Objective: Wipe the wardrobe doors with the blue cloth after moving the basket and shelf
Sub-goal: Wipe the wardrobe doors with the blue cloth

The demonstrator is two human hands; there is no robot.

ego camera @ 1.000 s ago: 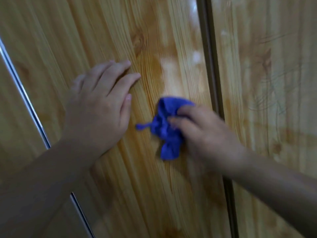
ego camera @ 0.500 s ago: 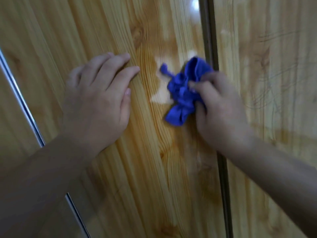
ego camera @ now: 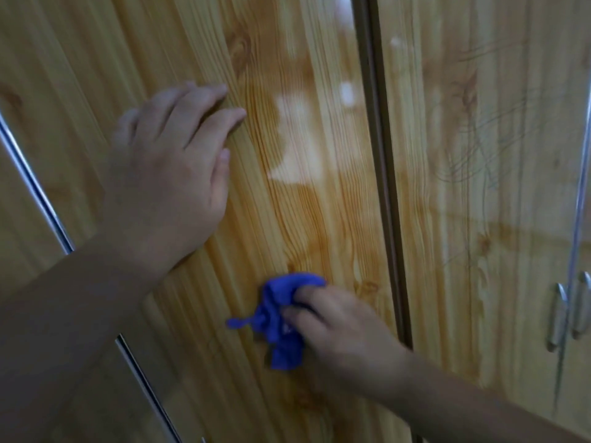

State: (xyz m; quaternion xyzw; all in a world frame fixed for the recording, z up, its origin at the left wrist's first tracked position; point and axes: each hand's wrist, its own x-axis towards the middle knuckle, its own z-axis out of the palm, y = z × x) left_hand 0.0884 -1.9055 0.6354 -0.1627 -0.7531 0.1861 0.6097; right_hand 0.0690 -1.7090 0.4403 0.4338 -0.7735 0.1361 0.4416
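blue cloth, bunched into a wad with a thin tail sticking out to the left, sits nearest the camera, low on the middle wardrobe door. the right hand has its fingers curled over the wad, clamping it against the glossy wood-grain panel just left of the dark seam between doors. the grip looks firm, fingers pressed together on the fabric.

a bit farther up the same panel, the left hand lies flat, palm down, fingers loosely spread and holding nothing; it seems to be bracing the door.

beyond both hands the panel shows pale reflections and glare, so whether it is wet or already clean there cannot be told. to the right of the seam, the next door carries thin dark scribble-like lines, which look untouched. at the far right edge a pair of metal handles flank another seam. a metal strip runs along the left side of the middle door.

no basket or shelf is in sight, so that first part appears finished. wiping is under way on the middle door, somewhere in its central stretch. the right-hand door with its marks, and whatever lies past the strip on the left, likely remain to do.
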